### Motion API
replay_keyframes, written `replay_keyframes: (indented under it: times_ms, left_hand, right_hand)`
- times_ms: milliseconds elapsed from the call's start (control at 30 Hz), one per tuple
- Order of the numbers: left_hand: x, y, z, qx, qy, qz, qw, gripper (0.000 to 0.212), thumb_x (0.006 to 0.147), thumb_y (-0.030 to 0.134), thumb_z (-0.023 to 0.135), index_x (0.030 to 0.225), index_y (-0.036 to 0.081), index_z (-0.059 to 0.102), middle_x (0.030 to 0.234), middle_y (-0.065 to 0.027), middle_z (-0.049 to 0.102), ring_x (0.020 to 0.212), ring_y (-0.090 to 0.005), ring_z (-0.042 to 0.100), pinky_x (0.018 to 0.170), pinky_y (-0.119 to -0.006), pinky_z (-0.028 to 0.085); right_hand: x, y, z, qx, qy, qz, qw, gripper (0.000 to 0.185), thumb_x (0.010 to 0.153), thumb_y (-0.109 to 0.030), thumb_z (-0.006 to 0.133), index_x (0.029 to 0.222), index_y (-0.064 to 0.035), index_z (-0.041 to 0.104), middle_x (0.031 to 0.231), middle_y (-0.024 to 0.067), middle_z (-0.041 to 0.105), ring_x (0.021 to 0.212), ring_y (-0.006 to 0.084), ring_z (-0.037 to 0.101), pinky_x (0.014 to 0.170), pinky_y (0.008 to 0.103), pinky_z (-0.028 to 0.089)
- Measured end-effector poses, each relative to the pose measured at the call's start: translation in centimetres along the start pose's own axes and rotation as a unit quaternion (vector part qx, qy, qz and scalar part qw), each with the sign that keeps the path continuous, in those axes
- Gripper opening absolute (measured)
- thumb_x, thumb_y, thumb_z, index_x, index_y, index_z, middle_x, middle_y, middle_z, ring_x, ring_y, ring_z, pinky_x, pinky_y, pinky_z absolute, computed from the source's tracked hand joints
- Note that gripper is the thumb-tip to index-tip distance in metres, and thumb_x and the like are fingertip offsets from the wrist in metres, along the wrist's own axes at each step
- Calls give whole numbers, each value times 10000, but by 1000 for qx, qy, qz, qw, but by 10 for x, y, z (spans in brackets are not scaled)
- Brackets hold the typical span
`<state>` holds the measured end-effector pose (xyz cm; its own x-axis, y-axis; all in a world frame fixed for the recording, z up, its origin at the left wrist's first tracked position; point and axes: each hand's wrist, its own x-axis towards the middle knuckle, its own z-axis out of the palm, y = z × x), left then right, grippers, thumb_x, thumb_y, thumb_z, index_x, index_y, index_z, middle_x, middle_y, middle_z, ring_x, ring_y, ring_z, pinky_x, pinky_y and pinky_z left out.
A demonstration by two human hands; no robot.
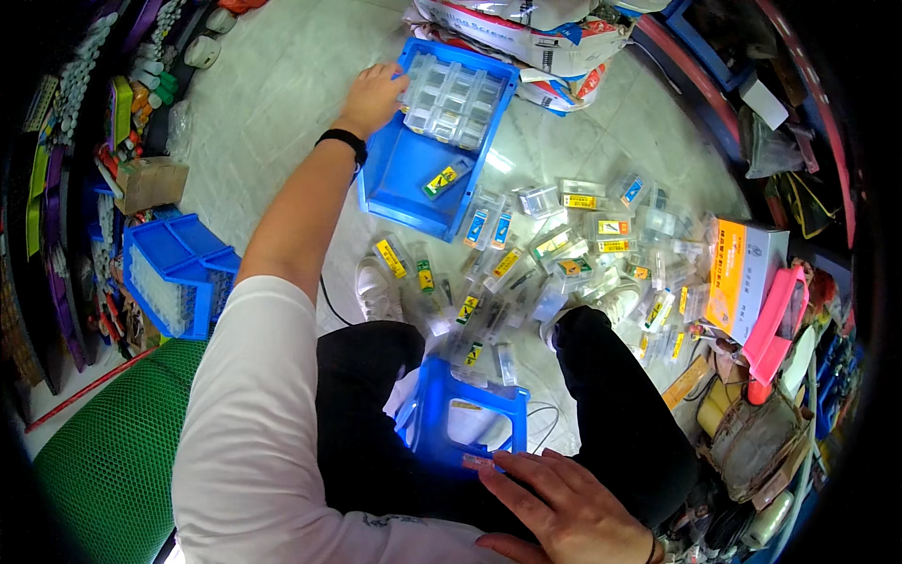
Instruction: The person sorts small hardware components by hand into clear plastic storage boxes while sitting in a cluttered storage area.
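My left hand (372, 99) is at the left rim of a blue plastic bin (402, 187), its fingertips beside a block of clear plastic boxes (454, 99). The curled fingers hide whether they grip the rim or a box. Stacked in rows, the clear boxes take up the far end of the bin. One loose clear box with a yellow-green label (445, 178) lies tilted near the bin's close end. Low in the view, my right hand (564, 500) hovers above or rests by my lap near a blue plastic stool (486, 416), fingers spread and holding nothing.
Many loose labelled clear boxes (504, 268) litter the floor around my shoes. Printed sacks (514, 28) are stacked behind the bin. On the left stand a blue drawer unit (180, 271) and a green mesh roll (116, 451). An orange-grey carton (743, 278) sits right.
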<state>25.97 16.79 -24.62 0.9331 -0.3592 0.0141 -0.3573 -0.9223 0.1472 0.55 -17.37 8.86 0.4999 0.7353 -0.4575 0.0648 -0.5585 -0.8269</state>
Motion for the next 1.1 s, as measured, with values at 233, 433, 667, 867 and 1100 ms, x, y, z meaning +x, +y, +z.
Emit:
replay_keyframes:
  times_ms: [233,433,667,867,1100]
  left_hand:
    - [5,10,22,110,84,-5,990,310,581,91,714,882,105,643,1121,-95,522,1084,-289,468,945,-413,378]
    - [6,11,23,128,98,3,987,319,560,103,707,876,96,657,1137,-120,511,1088,-302,459,989,-419,350]
    - [10,15,21,129,51,-15,990,391,591,107,713,976,123,644,1191,-119,486,1112,-318,446,1022,-433,311]
    - [-16,-8,-53,34,137,-50,989,438,690,168,681,1109,149,553,1212,-110,473,1165,-312,422,1059,-495,223]
    - [-166,-3,-226,-28,88,-98,991,529,716,245,713,1186,129,498,1092,-65,544,964,-228,541,1053,-475,235]
  right_hand:
    - [5,1,2,-9,-5,5,1000,568,783,-232,664,1259,-14,442,1198,192,493,1067,354,490,950,421,382]
    - [7,1,0,-4,-12,10,1000,577,782,-232,665,1264,-13,436,1205,195,488,1070,357,487,955,424,377]
    - [2,2,13,-27,15,6,999,570,784,-233,664,1273,-45,438,1215,195,485,1083,357,486,963,432,371]
    - [6,12,29,-61,34,-29,997,520,819,-323,639,1194,6,493,1115,192,546,987,347,555,845,397,455]
    - [7,9,46,13,61,-140,988,330,865,-97,553,1189,-39,519,1083,188,581,980,345,573,845,368,462]
